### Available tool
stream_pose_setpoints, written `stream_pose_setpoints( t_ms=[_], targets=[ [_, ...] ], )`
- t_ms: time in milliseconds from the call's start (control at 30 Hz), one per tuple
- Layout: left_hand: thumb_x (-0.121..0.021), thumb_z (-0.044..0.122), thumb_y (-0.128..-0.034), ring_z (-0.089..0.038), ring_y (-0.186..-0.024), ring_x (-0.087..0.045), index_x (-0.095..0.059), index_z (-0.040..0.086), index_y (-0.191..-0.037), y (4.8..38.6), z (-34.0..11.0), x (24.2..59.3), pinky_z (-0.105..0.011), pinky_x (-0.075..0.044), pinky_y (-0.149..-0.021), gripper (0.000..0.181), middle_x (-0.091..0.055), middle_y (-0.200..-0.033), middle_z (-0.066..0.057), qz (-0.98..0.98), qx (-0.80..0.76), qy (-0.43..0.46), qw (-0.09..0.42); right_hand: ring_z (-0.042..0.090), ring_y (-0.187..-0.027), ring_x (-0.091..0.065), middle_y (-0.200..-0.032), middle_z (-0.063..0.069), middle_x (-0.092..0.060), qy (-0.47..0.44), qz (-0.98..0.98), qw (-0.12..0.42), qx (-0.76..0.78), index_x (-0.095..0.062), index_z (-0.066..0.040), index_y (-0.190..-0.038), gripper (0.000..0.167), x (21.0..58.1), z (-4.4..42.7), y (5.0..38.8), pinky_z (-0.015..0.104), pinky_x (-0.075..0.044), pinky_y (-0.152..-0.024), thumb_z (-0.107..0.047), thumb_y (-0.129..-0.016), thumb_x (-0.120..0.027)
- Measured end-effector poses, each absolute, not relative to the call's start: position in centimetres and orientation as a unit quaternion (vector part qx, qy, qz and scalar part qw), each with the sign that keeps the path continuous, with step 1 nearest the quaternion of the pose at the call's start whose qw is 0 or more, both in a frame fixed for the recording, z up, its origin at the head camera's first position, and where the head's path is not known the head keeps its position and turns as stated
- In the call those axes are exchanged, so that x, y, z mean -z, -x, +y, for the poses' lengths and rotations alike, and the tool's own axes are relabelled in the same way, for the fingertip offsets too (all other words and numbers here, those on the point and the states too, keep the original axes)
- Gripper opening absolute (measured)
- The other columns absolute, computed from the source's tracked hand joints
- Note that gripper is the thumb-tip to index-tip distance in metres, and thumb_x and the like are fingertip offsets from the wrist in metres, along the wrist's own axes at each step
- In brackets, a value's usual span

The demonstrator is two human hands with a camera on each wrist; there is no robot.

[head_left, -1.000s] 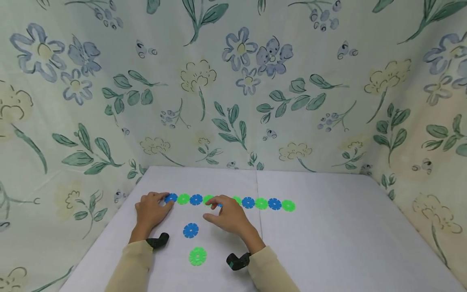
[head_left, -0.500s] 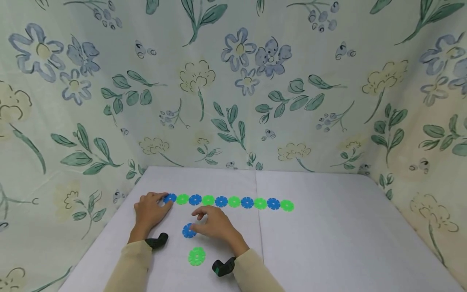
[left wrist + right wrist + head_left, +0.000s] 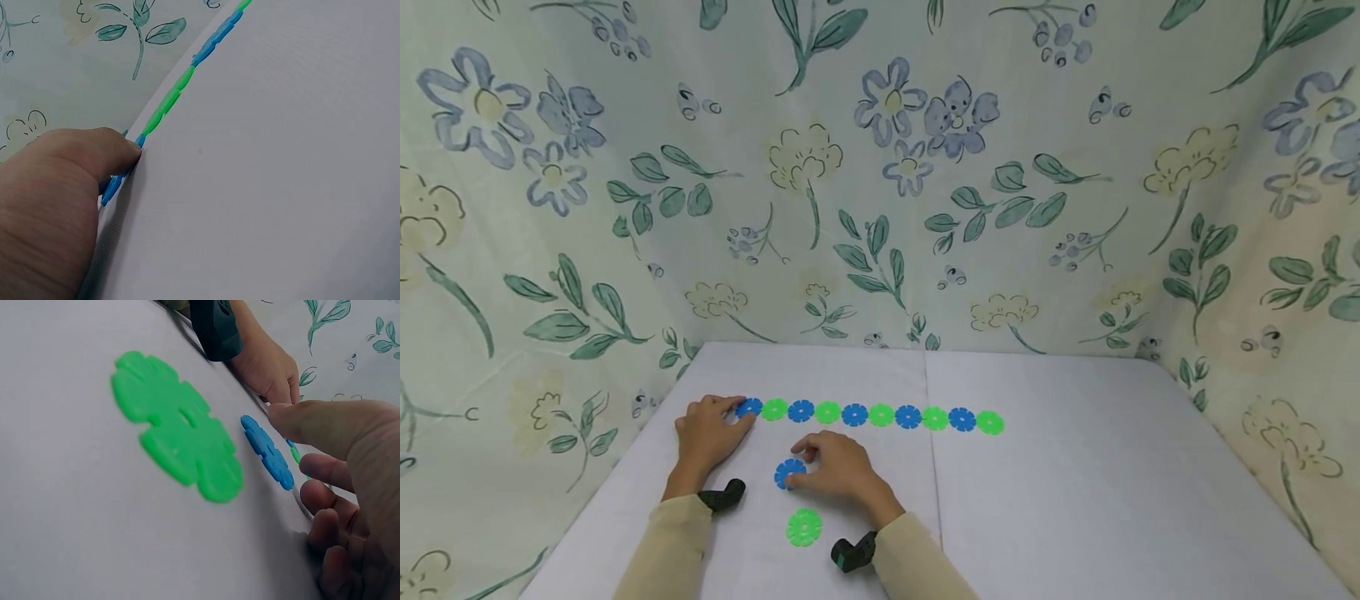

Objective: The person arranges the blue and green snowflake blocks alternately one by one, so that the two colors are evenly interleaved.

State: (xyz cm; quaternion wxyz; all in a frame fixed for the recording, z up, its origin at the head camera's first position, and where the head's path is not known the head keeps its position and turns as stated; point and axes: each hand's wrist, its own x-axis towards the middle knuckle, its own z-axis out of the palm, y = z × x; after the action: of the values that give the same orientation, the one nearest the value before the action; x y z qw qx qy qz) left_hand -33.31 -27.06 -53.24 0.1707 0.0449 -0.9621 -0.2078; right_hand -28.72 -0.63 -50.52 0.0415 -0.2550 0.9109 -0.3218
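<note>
Blue and green flower-shaped plastic discs form a straight alternating row across the table. My left hand [image 3: 711,433] holds the blue disc [image 3: 749,407] at the row's left end between thumb and index finger; in the left wrist view its lower edge [image 3: 111,190] shows below the thumb. Nearer to me lies a loose blue disc [image 3: 783,472]. Over its right side is my right hand [image 3: 841,467], fingers bent loosely; in the right wrist view thumb and fingers stand around the blue disc [image 3: 267,452] without gripping it. A loose green disc [image 3: 804,527] lies closest to me.
The row ends at the right with a green disc [image 3: 990,422]. A white cloth with a crease covers the table [image 3: 1090,483]. Behind and at the sides hangs a floral curtain [image 3: 895,250]. Both wrists wear a black camera [image 3: 853,552].
My right hand has come from above the middle of the row toward me and left, to the loose blue disc. My left hand stays at the row's left end.
</note>
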Motion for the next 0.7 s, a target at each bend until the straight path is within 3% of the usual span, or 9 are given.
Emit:
stream_pose_setpoints(
  t_ms=[400, 700],
  targets=[
    [-0.066, 0.046, -0.0921, -0.041, -0.116, -0.049, -0.065, 0.018, -0.132, 33.04, -27.01, 52.94, -0.059, -0.032, -0.088, 0.049, -0.059, -0.127, -0.021, -0.962, 0.213, -0.043, 0.167, -0.001, -0.083, -0.055, -0.093, -0.018, -0.062, 0.252, 0.922, 0.054, 0.288, -0.072, -0.036, -0.112, 0.049, 50.17, -1.06, 28.31, 0.026, -0.045, -0.074, -0.058, -0.071, -0.084],
    [-0.066, 0.047, -0.0915, -0.040, -0.114, -0.050, -0.067, 0.018, -0.131, 33.14, -26.93, 53.00, -0.057, -0.032, -0.087, 0.048, -0.060, -0.126, -0.020, -0.961, 0.215, -0.042, 0.168, 0.000, -0.078, -0.052, -0.089, -0.017, -0.060, 0.242, 0.932, 0.031, 0.266, -0.072, -0.035, -0.109, 0.043, 50.42, -1.53, 28.21, 0.025, -0.043, -0.070, -0.055, -0.073, -0.084]
  ],
)
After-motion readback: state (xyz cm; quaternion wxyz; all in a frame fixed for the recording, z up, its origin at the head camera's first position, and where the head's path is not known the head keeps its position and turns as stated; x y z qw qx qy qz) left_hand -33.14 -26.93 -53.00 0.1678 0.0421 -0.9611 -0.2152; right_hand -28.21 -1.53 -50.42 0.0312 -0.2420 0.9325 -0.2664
